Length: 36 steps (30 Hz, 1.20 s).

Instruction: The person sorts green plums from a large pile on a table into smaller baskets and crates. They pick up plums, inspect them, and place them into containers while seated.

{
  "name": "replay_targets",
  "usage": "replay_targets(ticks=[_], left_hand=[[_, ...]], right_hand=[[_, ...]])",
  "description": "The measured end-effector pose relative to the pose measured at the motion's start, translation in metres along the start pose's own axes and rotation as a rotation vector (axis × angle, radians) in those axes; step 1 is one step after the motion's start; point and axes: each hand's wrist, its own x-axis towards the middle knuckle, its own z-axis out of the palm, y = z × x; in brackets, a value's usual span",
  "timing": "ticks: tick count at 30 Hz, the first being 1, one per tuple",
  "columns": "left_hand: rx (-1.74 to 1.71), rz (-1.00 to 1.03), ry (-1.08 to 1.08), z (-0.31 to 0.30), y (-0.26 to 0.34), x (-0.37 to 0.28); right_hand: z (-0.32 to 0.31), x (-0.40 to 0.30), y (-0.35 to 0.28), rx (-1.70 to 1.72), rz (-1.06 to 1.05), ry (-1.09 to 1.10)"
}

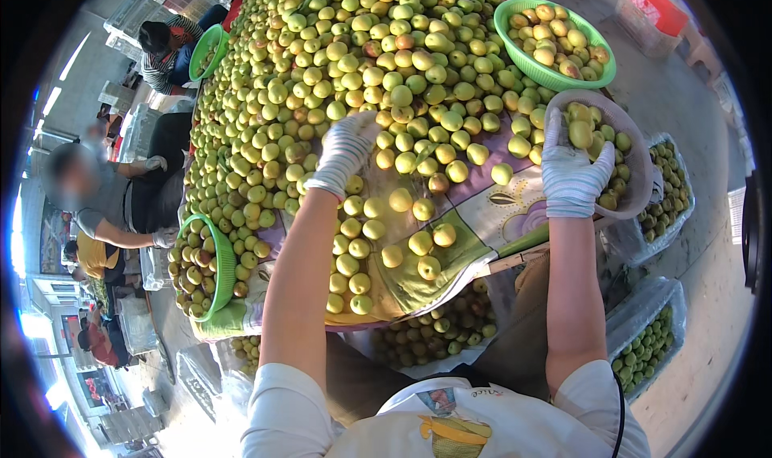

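Note:
A large heap of green and reddish jujube fruits (338, 66) covers a cloth-covered table (464, 241). My left hand (348, 150), in a striped knit glove, reaches to the heap's near edge; its fingertips touch or hover by the fruit, and whether they grip one is hidden. My right hand (576, 165), gloved alike, is at the left side of a pale mesh basket (642, 156) holding fruit. Green fruits (580, 133) rest between its thumb and fingers. Several loose fruits (421, 242) lie on the cloth in front of me.
A green basket of yellowish fruit (609, 72) stands beyond the mesh basket, another (226, 265) at the table's left edge. Lined crates of fruit (687, 204) (675, 337) stand on the floor at right. Co-workers sit at left, one gloved hand (164, 237) near the left basket.

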Motion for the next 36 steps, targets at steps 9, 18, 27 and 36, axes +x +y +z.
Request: replay_targets(ticks=[9,18,27,36], left_hand=[[0.66,0.201,-0.167,0.039,0.055,-0.054],[0.19,0.053,0.307,-0.081,0.02,-0.23],[0.667,-0.759,0.182,-0.155,-0.131,-0.557],[0.333,-0.295,0.543,-0.117,-0.024,-0.386]], right_hand=[[0.011,-0.014,0.026,-0.163,0.062,0.067],[0.01,-0.017,0.03,-0.301,0.185,-0.007],[-0.005,-0.031,0.058,-0.639,0.377,-0.044],[-0.019,-0.038,0.075,-1.326,0.551,-0.216]])
